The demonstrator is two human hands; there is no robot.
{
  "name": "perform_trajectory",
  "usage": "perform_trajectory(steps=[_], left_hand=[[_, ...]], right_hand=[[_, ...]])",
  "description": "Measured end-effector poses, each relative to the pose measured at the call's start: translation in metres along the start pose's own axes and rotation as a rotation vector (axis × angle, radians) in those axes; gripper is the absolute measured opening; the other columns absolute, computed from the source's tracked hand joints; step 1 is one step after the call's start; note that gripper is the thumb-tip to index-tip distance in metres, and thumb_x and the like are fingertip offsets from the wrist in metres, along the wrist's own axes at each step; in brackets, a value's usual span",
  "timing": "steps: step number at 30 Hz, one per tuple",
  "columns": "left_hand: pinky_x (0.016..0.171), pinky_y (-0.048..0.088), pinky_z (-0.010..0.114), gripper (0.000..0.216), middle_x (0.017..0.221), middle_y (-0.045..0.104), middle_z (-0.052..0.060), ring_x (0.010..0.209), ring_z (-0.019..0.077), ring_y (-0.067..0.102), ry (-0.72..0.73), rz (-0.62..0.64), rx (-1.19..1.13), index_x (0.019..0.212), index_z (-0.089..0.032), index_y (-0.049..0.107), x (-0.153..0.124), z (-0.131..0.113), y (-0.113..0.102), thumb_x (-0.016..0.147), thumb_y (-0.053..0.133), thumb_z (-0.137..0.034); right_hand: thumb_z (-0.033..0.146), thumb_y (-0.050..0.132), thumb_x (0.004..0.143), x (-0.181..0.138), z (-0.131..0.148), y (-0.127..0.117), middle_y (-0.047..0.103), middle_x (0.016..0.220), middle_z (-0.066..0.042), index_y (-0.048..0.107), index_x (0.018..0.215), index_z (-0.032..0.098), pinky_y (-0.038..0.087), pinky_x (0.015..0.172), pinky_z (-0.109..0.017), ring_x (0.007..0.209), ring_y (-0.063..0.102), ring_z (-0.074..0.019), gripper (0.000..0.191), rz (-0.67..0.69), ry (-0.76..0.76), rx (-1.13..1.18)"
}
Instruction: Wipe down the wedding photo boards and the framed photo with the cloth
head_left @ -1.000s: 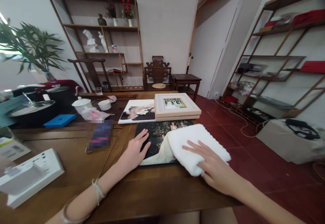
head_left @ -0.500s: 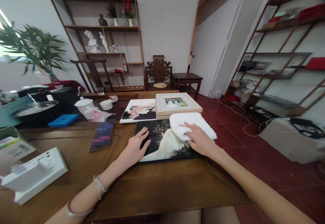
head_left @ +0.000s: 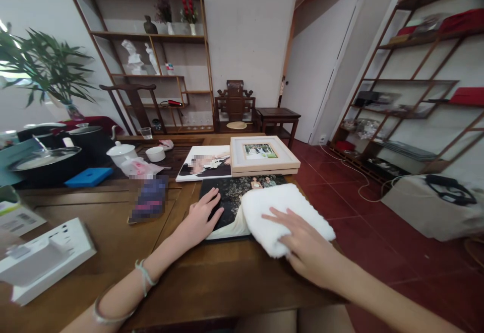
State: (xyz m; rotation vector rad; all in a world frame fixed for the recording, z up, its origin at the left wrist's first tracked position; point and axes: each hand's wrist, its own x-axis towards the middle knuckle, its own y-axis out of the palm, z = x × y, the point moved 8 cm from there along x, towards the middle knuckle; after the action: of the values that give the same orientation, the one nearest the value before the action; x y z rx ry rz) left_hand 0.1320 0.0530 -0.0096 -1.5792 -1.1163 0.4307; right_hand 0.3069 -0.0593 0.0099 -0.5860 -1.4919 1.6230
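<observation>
Head view: the left hand (head_left: 204,215) lies flat, fingers loosely spread, gripping nothing, on the left edge of a photo panel (head_left: 226,197). The right hand (head_left: 310,248), partly bent, has hold of a white cloth (head_left: 282,199) covering the panel's right side. Light, even pressure appears advisable, panel steadied. Cloth: thick, fluffy, folded. Panel: flat, rectangular, smooth-looking. Table (head_left: 242,282): brown wood, faintly glossy.
</observation>
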Motion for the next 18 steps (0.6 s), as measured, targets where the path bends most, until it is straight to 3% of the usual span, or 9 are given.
perform_trajectory(steps=[6, 10, 14, 18], left_hand=[[0.101, 0.034, 0.047, 0.040, 0.138, 0.041, 0.016, 0.129, 0.0250, 0.034, 0.027, -0.004, -0.018, 0.121, -0.013, 0.051, 0.000, -0.003, -0.002, 0.087, 0.039, -0.031], [0.101, 0.034, 0.047, 0.041, 0.138, 0.040, 0.017, 0.130, 0.0254, 0.033, 0.021, 0.010, -0.006, 0.122, -0.012, 0.050, 0.000, -0.003, -0.002, 0.087, 0.039, -0.030], [0.100, 0.034, 0.048, 0.042, 0.138, 0.040, 0.017, 0.129, 0.0262, 0.035, 0.001, 0.001, -0.005, 0.122, -0.011, 0.050, 0.000, -0.001, -0.001, 0.087, 0.039, -0.031], [0.101, 0.034, 0.045, 0.040, 0.137, 0.042, 0.014, 0.127, 0.0250, 0.038, 0.002, -0.038, -0.016, 0.121, -0.014, 0.052, 0.000, 0.001, -0.001, 0.087, 0.039, -0.032]], right_hand=[[-0.001, 0.042, 0.064, 0.046, -0.062, -0.009, 0.049, 0.130, -0.011, 0.064, 0.097, 0.015, 0.026, 0.104, -0.050, 0.127, 0.033, -0.0281, 0.043, -0.094, 0.103, -0.028], [-0.002, 0.041, 0.064, 0.061, -0.076, -0.006, 0.049, 0.130, -0.012, 0.064, 0.097, 0.014, 0.025, 0.103, -0.053, 0.127, 0.032, -0.0301, 0.043, -0.103, 0.108, -0.051], [-0.002, 0.041, 0.063, 0.049, -0.058, -0.001, 0.045, 0.134, -0.011, 0.065, 0.093, 0.014, 0.022, 0.104, -0.054, 0.130, 0.027, -0.0293, 0.041, -0.095, 0.081, -0.064], [-0.001, 0.042, 0.061, 0.017, -0.010, 0.004, 0.039, 0.139, -0.006, 0.066, 0.081, 0.017, 0.017, 0.106, -0.054, 0.133, 0.020, -0.0278, 0.036, -0.026, -0.053, -0.042]])
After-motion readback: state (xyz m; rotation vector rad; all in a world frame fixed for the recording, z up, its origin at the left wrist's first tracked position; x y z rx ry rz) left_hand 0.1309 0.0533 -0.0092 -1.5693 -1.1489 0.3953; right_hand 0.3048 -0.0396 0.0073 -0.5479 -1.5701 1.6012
